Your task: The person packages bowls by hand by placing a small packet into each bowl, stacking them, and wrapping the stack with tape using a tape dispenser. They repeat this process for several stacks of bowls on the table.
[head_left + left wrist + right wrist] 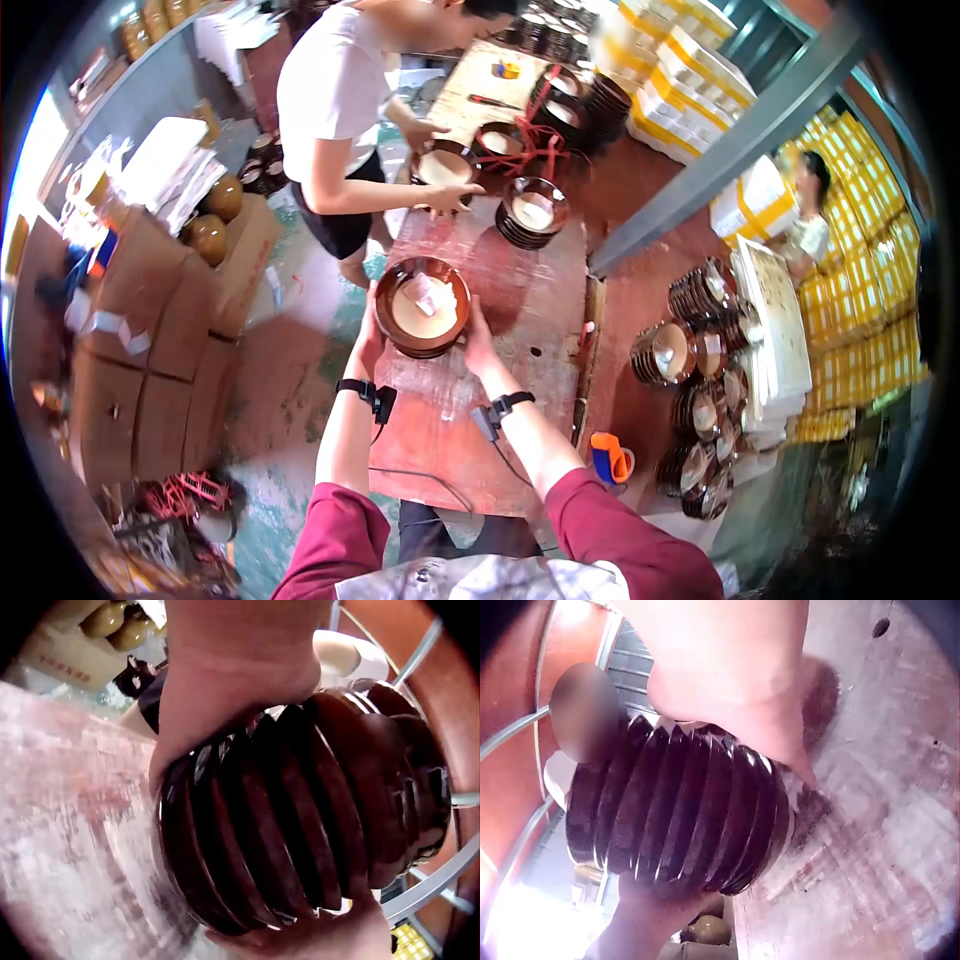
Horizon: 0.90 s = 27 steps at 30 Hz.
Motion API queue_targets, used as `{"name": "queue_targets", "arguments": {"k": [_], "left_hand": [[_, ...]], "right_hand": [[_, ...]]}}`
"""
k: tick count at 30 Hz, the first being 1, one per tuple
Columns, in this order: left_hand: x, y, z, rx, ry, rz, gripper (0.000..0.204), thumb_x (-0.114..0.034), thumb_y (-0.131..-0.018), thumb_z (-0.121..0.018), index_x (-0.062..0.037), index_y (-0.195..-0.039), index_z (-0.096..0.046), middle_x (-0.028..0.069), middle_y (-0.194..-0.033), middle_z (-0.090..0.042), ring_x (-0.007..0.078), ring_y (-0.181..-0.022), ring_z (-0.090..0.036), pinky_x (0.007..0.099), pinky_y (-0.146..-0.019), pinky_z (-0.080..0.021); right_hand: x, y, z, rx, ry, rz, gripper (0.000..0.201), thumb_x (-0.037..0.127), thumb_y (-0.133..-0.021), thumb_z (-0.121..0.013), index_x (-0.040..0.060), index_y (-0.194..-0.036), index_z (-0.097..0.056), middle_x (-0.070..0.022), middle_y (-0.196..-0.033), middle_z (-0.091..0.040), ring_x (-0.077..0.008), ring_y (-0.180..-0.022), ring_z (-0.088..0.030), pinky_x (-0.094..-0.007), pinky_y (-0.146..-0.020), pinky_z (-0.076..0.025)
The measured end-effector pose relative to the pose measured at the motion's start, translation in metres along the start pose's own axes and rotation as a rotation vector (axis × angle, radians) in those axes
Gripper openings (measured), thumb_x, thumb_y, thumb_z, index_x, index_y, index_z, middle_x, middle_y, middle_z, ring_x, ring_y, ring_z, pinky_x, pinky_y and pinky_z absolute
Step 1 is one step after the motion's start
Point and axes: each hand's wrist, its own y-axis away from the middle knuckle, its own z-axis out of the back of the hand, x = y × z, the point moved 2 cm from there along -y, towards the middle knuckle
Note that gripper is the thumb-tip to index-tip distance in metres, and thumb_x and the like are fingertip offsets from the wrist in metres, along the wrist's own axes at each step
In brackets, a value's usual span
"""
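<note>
A stack of dark brown bowls [424,335] with cream insides and a pale slip in the top one is held between both hands over the red worn table [480,385]. My left hand [369,335] grips its left side and my right hand [478,338] its right side. In the left wrist view several stacked rims [255,825] show under the left hand [232,682]. The right wrist view shows the stack [682,802] with the right hand [735,690] along it. Most fingertips are hidden behind the bowls.
Across the table a person in a white shirt [330,90] holds another bowl stack [446,165]. Further stacks [532,212] with red ties stand beside it. A grey post [720,140] rises at the right, near floor stacks [663,354]. Cartons [140,370] stand left.
</note>
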Motion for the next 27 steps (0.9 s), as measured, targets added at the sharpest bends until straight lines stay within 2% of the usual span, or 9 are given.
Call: {"name": "queue_targets", "arguments": {"k": [2,3,5,7,9,11,12,20,27], "left_hand": [[0.01,-0.005,0.003,-0.07,0.019,-0.047,0.066,-0.059,-0.105,-0.042,-0.0099,-0.148,-0.051,0.0026,-0.149,-0.054,0.0187,-0.137,-0.048,0.0352,-0.118,-0.034],[0.015,-0.019,0.008,-0.037,0.069,-0.015,0.063,-0.057,-0.105,-0.042,-0.01,-0.146,-0.052,0.0029,-0.144,-0.058,0.0199,-0.133,-0.052,0.0361,-0.116,-0.037],[0.011,-0.006,-0.01,-0.015,0.093,-0.006,0.065,-0.06,-0.104,-0.043,-0.0087,-0.141,-0.056,0.0069,-0.14,-0.062,0.023,-0.125,-0.06,0.0384,-0.11,-0.045],[0.035,-0.018,0.012,0.075,0.115,0.031,0.064,-0.059,-0.105,-0.04,-0.0085,-0.143,-0.054,0.0065,-0.14,-0.061,0.0222,-0.126,-0.058,0.0385,-0.11,-0.046],[0.037,0.003,-0.017,0.099,0.149,0.068,0.062,-0.056,-0.106,-0.039,-0.0083,-0.144,-0.053,0.0061,-0.14,-0.06,0.0218,-0.128,-0.057,0.0384,-0.111,-0.044],[0.057,0.033,-0.029,0.117,0.191,0.12,0.062,-0.056,-0.106,-0.039,-0.0084,-0.143,-0.054,0.0066,-0.14,-0.06,0.0227,-0.128,-0.056,0.0392,-0.111,-0.043],[0.07,0.049,-0.034,0.13,0.214,0.147,0.061,-0.055,-0.106,-0.039,-0.0084,-0.142,-0.055,0.0068,-0.14,-0.06,0.0231,-0.128,-0.056,0.0396,-0.112,-0.043],[0.154,0.141,-0.088,0.143,0.194,0.319,0.062,-0.056,-0.106,-0.037,-0.008,-0.14,-0.057,0.0086,-0.141,-0.06,0.0264,-0.128,-0.055,0.0419,-0.112,-0.041],[0.176,0.151,-0.077,0.082,0.099,0.345,0.058,-0.052,-0.107,-0.038,-0.0097,-0.143,-0.054,0.0072,-0.143,-0.058,0.0249,-0.13,-0.055,0.0417,-0.111,-0.042]], "right_hand": [[0.02,0.018,-0.045,0.163,-0.269,0.36,0.052,0.041,-0.11,-0.039,0.004,-0.145,-0.053,-0.0049,-0.144,-0.057,-0.0169,-0.132,-0.051,-0.0342,-0.117,-0.033],[-0.001,-0.003,-0.032,0.088,-0.306,0.327,0.051,0.039,-0.11,-0.04,0.0025,-0.142,-0.054,-0.006,-0.142,-0.057,-0.0169,-0.132,-0.051,-0.0348,-0.118,-0.033],[0.01,0.018,-0.036,0.025,-0.233,0.419,0.048,0.037,-0.11,-0.04,0.0026,-0.139,-0.056,-0.0057,-0.139,-0.059,-0.0161,-0.13,-0.051,-0.0335,-0.116,-0.035],[0.008,0.033,-0.032,-0.064,-0.184,0.412,0.046,0.035,-0.11,-0.04,0.0017,-0.137,-0.058,-0.0043,-0.135,-0.061,-0.0132,-0.128,-0.052,-0.0316,-0.113,-0.036],[0.022,0.069,-0.027,-0.095,-0.265,0.33,0.044,0.033,-0.11,-0.041,0.0022,-0.136,-0.059,-0.0038,-0.134,-0.062,-0.013,-0.126,-0.053,-0.0312,-0.112,-0.038],[-0.01,0.076,0.012,-0.154,-0.228,0.409,0.042,0.031,-0.109,-0.041,0.004,-0.135,-0.06,-0.004,-0.133,-0.063,-0.014,-0.124,-0.056,-0.031,-0.111,-0.039],[-0.015,0.089,0.027,-0.089,-0.267,0.424,0.042,0.032,-0.109,-0.042,0.0048,-0.136,-0.06,-0.0048,-0.135,-0.063,-0.014,-0.125,-0.055,-0.0314,-0.112,-0.039],[-0.021,0.227,0.095,-0.394,-0.299,0.321,0.045,0.037,-0.109,-0.042,0.0034,-0.134,-0.058,-0.0087,-0.134,-0.061,-0.0156,-0.126,-0.053,-0.0321,-0.112,-0.037],[-0.067,0.201,0.135,-0.213,-0.287,0.49,0.042,0.034,-0.109,-0.041,0.0028,-0.133,-0.058,-0.0079,-0.131,-0.062,-0.0155,-0.125,-0.053,-0.0314,-0.111,-0.037]]}}
